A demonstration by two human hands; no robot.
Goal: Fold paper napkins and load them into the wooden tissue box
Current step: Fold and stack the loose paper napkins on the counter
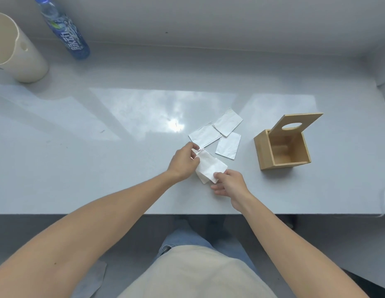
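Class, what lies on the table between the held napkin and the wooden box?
In the head view, one folded napkin lies between the held napkin and wooden box.

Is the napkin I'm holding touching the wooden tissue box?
Apart. The head view shows the napkin held between left hand and right hand, with bare table separating it from the wooden tissue box.

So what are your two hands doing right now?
Left hand: pinching the far corner of the napkin.
Right hand: pinching the near corner of the same napkin.
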